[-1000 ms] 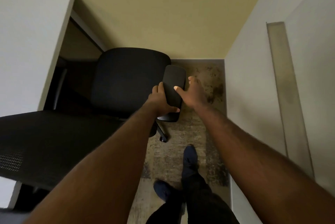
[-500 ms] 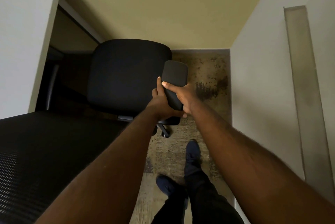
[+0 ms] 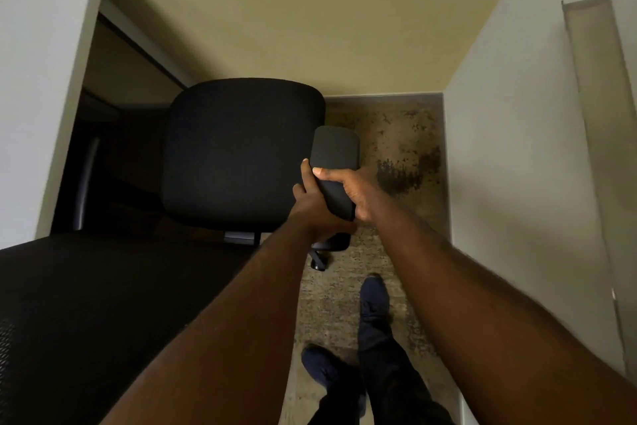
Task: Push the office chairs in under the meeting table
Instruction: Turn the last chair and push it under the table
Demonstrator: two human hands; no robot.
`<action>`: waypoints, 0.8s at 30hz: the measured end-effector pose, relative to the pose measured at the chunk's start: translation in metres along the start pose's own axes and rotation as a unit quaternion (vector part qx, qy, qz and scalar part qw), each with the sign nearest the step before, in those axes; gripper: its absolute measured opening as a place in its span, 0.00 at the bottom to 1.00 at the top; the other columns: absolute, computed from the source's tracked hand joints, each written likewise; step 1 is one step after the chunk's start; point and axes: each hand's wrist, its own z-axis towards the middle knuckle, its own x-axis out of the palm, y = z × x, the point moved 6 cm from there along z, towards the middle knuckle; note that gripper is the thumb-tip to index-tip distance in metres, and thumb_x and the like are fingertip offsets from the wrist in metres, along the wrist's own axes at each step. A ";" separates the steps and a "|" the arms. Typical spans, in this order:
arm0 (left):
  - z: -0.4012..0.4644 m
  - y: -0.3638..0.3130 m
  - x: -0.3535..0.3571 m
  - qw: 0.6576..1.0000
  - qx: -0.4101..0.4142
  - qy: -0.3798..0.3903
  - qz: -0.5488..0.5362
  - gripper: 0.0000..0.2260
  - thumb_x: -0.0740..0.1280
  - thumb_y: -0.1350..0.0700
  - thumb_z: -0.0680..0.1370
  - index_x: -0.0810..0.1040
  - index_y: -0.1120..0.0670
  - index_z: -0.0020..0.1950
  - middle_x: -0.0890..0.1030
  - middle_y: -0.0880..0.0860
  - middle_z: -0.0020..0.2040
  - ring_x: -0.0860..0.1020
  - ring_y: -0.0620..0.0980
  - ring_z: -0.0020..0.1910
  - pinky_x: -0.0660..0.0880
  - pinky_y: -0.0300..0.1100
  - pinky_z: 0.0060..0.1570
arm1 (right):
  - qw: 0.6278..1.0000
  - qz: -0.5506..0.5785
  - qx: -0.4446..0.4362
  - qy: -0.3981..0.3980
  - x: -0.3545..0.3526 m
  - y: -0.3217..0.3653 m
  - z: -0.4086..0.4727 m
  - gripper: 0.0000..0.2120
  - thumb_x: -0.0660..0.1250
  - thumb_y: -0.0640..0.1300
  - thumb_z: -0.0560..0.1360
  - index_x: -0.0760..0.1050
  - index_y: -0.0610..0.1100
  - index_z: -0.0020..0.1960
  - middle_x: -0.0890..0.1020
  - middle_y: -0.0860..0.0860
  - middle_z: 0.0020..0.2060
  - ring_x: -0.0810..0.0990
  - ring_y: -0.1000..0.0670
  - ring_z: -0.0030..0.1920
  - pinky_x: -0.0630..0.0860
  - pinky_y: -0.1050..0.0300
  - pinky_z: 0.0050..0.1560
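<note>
Far left: white worktop [image 3: 41, 73], seen from above, cut off by the left frame edge. Space beneath it is dark; a curved dark bar [image 3: 84, 183] shows there, too dim to identify.

Lower left: chair back [image 3: 103, 314] in black mesh fills the corner, cropped by the left and bottom edges. Its join to the seat is hidden.

Centre: chair seat [image 3: 238, 152], black, with its left edge near the worktop's edge; whether it is under the worktop I cannot tell. The base is mostly hidden under the seat; one caster [image 3: 317, 263] shows on the carpet [image 3: 396, 135].

Right of the seat: armrest [image 3: 336, 152], black pad, far end free, near end covered by both hands.

Left hand [image 3: 312, 207]: grip closed on the armrest's left side, thumb [image 3: 305, 171] lying along the edge; fingers hidden below the pad.

Right hand [image 3: 355, 193]: grip closed on the armrest from the right, thumb across the top; fingers wrapped out of view.

Below: two dark shoes [image 3: 374, 297] on the carpet, legs cut off by the bottom edge.

Right: white wall [image 3: 517, 149] with a pale vertical strip [image 3: 593, 114], blurred, nature unclear.
</note>
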 end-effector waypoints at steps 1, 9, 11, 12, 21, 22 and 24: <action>0.005 0.006 0.005 1.000 -0.013 0.006 0.005 0.66 0.82 0.54 0.61 0.29 0.43 0.75 0.56 0.57 0.72 0.64 0.62 0.71 0.69 0.59 0.64 | 1.000 -0.003 0.009 0.001 -0.002 -0.006 0.007 0.36 0.84 0.50 0.52 0.79 0.39 0.56 0.85 0.44 0.48 0.85 0.43 0.47 0.83 0.45 0.46; 0.026 0.033 0.031 0.998 -0.039 -0.032 0.045 0.64 0.82 0.51 0.60 0.32 0.42 0.76 0.57 0.60 0.73 0.71 0.63 0.65 0.75 0.58 0.58 | 1.000 0.006 0.018 -0.020 -0.008 -0.045 0.039 0.31 0.83 0.49 0.55 0.80 0.39 0.54 0.85 0.44 0.47 0.84 0.44 0.46 0.83 0.46 0.47; 0.029 0.031 0.029 0.998 -0.028 -0.052 0.036 0.64 0.81 0.51 0.60 0.33 0.42 0.76 0.58 0.60 0.73 0.72 0.63 0.64 0.75 0.60 0.59 | 1.000 0.002 0.001 -0.019 -0.008 -0.037 0.042 0.29 0.83 0.49 0.55 0.80 0.40 0.53 0.85 0.45 0.46 0.85 0.45 0.45 0.82 0.48 0.45; 0.028 0.027 0.029 0.998 -0.028 -0.054 0.029 0.64 0.81 0.51 0.60 0.33 0.42 0.76 0.58 0.60 0.73 0.72 0.63 0.64 0.74 0.60 0.59 | 1.000 -0.002 -0.004 -0.019 -0.009 -0.034 0.039 0.28 0.83 0.49 0.56 0.80 0.41 0.52 0.85 0.46 0.45 0.85 0.45 0.45 0.82 0.48 0.45; 0.020 0.024 0.034 0.996 -0.074 -0.034 0.030 0.62 0.80 0.46 0.63 0.31 0.45 0.76 0.56 0.58 0.74 0.67 0.63 0.69 0.70 0.61 0.65 | 0.981 -0.137 -0.078 -0.113 -0.014 -0.022 0.020 0.34 0.80 0.58 0.60 0.72 0.46 0.59 0.79 0.55 0.46 0.78 0.51 0.47 0.71 0.62 0.37; 0.018 0.024 0.033 0.997 -0.065 -0.040 0.034 0.62 0.80 0.46 0.64 0.32 0.46 0.77 0.56 0.58 0.74 0.66 0.63 0.69 0.70 0.61 0.64 | 0.976 -0.157 -0.093 -0.121 -0.014 -0.021 0.016 0.35 0.80 0.58 0.60 0.71 0.46 0.61 0.78 0.55 0.47 0.78 0.51 0.49 0.72 0.62 0.39; 0.016 0.026 0.031 0.997 -0.045 -0.046 0.050 0.60 0.79 0.45 0.64 0.34 0.49 0.78 0.56 0.57 0.75 0.66 0.63 0.69 0.70 0.61 0.64 | 0.964 -0.202 -0.116 -0.127 -0.014 -0.020 0.014 0.38 0.80 0.56 0.62 0.69 0.45 0.65 0.78 0.51 0.54 0.77 0.49 0.55 0.76 0.57 0.49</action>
